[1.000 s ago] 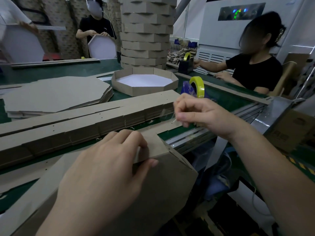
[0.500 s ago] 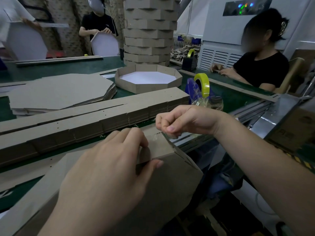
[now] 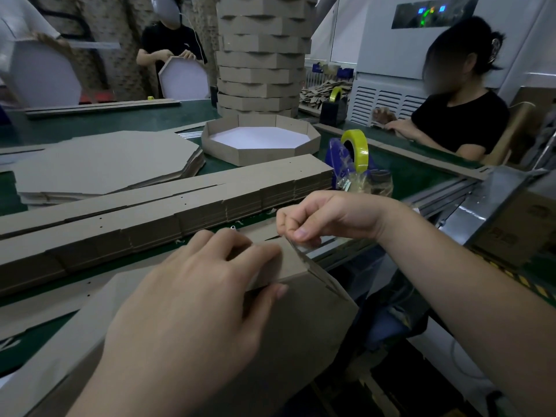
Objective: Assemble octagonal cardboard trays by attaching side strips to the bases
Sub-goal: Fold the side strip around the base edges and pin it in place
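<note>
A brown octagonal base (image 3: 301,332) stands tilted against the table's near edge, with a side strip (image 3: 285,263) folded along its top corner. My left hand (image 3: 192,299) grips that strip against the base, thumb on the near face and fingers over the top. My right hand (image 3: 325,218) pinches a piece of clear tape (image 3: 304,246) just above the strip's right corner. Stacked side strips (image 3: 168,206) lie across the table behind my hands. A pile of flat bases (image 3: 102,161) sits at the left. A finished tray (image 3: 261,139) with a white inside stands behind the strips.
A blue tape dispenser with a yellow roll (image 3: 356,152) stands right of the strips. A tall stack of finished trays (image 3: 261,52) rises at the back. One person (image 3: 460,115) sits at the right; others hold trays at the back left. A metal rail (image 3: 445,191) edges the green table.
My right hand has come down and left from the dispenser with the tape, reaching the strip's corner. My left hand has kept its grip on the strip.
</note>
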`<state>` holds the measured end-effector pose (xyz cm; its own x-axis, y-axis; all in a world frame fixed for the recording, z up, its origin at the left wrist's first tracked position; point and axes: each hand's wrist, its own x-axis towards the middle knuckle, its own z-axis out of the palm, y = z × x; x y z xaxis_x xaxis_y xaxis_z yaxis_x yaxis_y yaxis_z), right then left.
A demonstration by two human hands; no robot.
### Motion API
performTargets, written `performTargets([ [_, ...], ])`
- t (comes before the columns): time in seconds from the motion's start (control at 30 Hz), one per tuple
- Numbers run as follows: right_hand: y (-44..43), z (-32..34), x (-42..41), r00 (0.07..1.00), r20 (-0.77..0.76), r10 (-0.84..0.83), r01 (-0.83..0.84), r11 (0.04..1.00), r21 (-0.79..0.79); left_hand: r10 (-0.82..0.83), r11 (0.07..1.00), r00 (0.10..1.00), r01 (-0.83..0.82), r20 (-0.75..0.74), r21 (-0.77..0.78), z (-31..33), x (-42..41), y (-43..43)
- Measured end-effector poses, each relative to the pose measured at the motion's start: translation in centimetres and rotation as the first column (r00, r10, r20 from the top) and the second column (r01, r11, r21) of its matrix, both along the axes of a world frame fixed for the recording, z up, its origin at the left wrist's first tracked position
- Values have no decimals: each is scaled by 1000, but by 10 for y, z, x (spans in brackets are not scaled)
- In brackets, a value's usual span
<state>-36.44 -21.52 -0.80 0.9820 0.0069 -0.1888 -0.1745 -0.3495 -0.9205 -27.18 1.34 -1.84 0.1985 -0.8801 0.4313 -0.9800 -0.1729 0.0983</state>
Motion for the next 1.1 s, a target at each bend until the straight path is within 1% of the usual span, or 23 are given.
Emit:
performTargets([
  [0.1, 1, 0, -1, 1000, -16, -8, 8, 1000, -3, 18, 1000, 1000, -18, 17, 8, 1, -1, 0],
  [0.43, 5, 3, -3, 999, -34, -42, 36, 985, -169, 33, 998, 999, -34, 21, 48, 1, -1, 1],
  [0.53, 5, 0, -3, 998, -37, -48, 40, 982, -184, 40, 997, 999, -42, 29, 61, 2, -1, 2],
  [0.67, 6, -4, -4, 993, -93, -76, 55, 977, -206, 45, 997, 998, -47, 32, 65, 3, -3, 3],
  [0.7, 6, -5, -4, 990, -117, -83, 54, 971, -233, 47, 997, 998, -49, 29, 66, 3, -2, 3],
  [0.8, 5, -9, -5, 976, -167, -140, 53, 896, -442, 46, 997, 999, -47, 14, 65, 2, -3, 5],
  [0.83, 5, -9, -7, 974, -165, -154, 60, 881, -469, 46, 996, 999, -46, 10, 72, 2, -3, 5],
  [0.87, 5, -7, -9, 977, -143, -159, 75, 879, -471, 44, 996, 999, -44, 3, 75, 2, -4, 4],
  [0.9, 5, -6, -11, 982, -86, -169, 112, 884, -454, 45, 997, 999, -44, -10, 70, 3, -3, 4],
  [0.97, 8, -2, -15, 978, 96, -183, 206, 901, -381, 50, 998, 998, -49, -28, 44, 3, -2, 4],
  [1.0, 12, -1, -18, 972, 169, -165, 213, 924, -319, 50, 998, 999, -49, -22, 26, 3, -1, 4],
  [1.03, 17, -3, -21, 970, 208, -125, 178, 950, -258, 51, 999, 999, -51, -11, 9, 3, 0, 5],
  [1.07, 24, -7, -25, 974, 213, -72, 125, 962, -243, 53, 999, 999, -53, 2, -2, 2, 1, 6],
  [1.1, 33, -12, -27, 978, 206, -27, 83, 960, -268, 60, 998, 998, -60, 10, -4, 2, 1, 7],
])
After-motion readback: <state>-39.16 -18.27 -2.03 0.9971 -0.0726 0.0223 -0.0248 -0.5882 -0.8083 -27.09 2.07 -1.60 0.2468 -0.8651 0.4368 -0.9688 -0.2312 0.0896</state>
